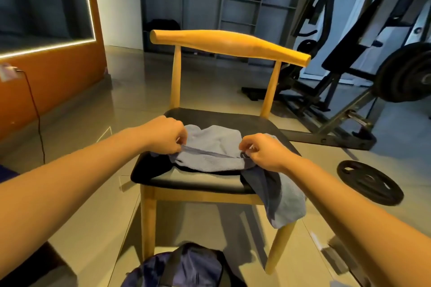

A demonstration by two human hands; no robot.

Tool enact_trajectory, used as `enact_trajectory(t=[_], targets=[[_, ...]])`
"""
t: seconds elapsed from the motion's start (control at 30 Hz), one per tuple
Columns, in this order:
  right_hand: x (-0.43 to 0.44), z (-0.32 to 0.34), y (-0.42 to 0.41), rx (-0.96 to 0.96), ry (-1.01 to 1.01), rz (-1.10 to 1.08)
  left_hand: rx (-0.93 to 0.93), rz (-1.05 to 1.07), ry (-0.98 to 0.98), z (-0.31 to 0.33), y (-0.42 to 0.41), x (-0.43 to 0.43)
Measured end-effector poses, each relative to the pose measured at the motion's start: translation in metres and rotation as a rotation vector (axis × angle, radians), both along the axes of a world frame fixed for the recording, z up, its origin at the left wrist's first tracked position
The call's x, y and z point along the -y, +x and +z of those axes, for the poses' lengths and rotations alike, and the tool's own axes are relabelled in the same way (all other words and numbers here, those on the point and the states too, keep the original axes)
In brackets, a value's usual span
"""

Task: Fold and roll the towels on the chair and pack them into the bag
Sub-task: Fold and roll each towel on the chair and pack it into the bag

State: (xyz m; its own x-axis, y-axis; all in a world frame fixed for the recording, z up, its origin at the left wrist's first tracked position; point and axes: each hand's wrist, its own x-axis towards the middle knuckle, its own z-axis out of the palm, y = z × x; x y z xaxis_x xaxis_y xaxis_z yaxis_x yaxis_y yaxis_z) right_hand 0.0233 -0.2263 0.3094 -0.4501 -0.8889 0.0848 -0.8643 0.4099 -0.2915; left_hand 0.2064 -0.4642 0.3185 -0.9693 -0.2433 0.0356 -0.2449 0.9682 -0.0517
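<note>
A light blue towel point(210, 147) lies crumpled on the black seat of a wooden chair point(203, 180). My left hand point(165, 135) pinches the towel's near edge at its left end. My right hand point(263, 151) pinches the same edge at its right end. A second blue towel point(282, 200), darker on one side, hangs off the seat's front right corner. A dark blue bag point(186, 268) with a black strap sits on the floor in front of the chair, at the bottom of the view.
A black weight plate point(369, 182) lies on the tiled floor to the right. A weight machine point(349, 91) with loaded plates stands behind it at the right. An orange wall point(51, 86) with a lit mirror is at the left, and grey shelves stand at the back.
</note>
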Motion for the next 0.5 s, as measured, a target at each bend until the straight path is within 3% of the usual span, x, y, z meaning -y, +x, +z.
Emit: enact_trajectory(t=[0.07, 0.2, 0.3, 0.37, 0.5], targets=[[0.002, 0.001, -0.004, 0.055, -0.013, 0.000, -0.115, 0.021, 0.174, 0.008, 0.003, 0.002], [0.013, 0.009, -0.005, 0.395, -0.114, 0.013, -0.459, 0.004, 0.649, 0.034, 0.009, 0.004], [0.020, 0.024, -0.005, 0.596, -0.087, 0.006, -0.607, 0.068, 0.727, 0.052, 0.008, 0.010], [0.025, 0.035, -0.007, 0.627, -0.038, 0.041, -0.656, 0.119, 0.752, 0.062, 0.006, 0.015], [0.036, 0.065, -0.015, 0.642, -0.077, 0.052, -0.534, 0.222, 0.788, 0.083, 0.005, 0.033]])
